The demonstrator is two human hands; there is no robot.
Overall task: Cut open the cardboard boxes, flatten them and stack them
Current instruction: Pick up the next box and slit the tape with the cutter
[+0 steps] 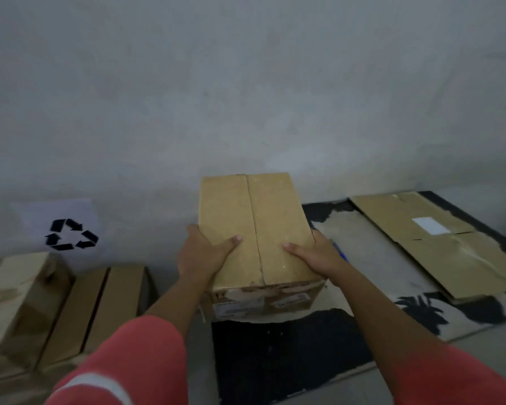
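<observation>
Coral-red sleeves (123, 361) with a pale band fill the near edge of the head view, both forearms reaching away from the camera. Left hand (205, 252) and right hand (316, 252) clasp a closed brown cardboard box (254, 223) from opposite sides. Each thumb lies flat on the top face, and the other fingers are hidden down the side walls. The box sits at centre, on or just above a black-and-white patterned mat (289, 346); contact with the mat cannot be confirmed. Its top flaps meet in a lengthwise seam, and torn labels mark the near wall. A small blue object (341, 254), too hidden to identify, shows just right of the right hand. Far right on the mat lies a flattened brown cardboard sheet (450, 258) bearing a white label. At left stand two further brown cardboard boxes (100, 308), below a recycling sign on white paper (70, 233) against the grey wall (246, 83). Judged handling: stiff-walled, probably light, dry and not slippery. The side walls near the lower corners should give the firmest hold, and the top seam is the likely line to cut.
</observation>
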